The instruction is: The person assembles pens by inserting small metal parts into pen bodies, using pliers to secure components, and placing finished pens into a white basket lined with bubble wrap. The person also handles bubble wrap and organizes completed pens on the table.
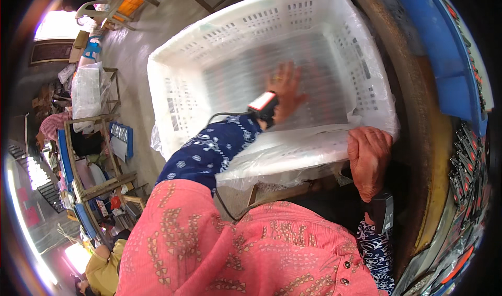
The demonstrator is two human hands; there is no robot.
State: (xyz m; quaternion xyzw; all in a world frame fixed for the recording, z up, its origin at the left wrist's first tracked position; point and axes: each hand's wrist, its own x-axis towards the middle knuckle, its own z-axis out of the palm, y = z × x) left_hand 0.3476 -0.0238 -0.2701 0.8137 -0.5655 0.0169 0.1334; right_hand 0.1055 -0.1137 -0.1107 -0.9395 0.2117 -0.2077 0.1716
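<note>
The white basket [274, 16] is lying before the person, its far rim facing open floor [135, 55] and its right side sitting close beside the bench edge [436, 95]. Clear film [266, 177] is lining it and spilling over the near rim. The left hand [285, 89] is reaching inside, palm down, slightly blurred; its fingers are spreading wide, holding nothing, and contact with the lining is hard to tell. The right hand [368, 157] is gripping the near right corner, fingers curling closed, tips hidden.

left hand [286, 89] splayed, right hand [368, 157] curled
</note>
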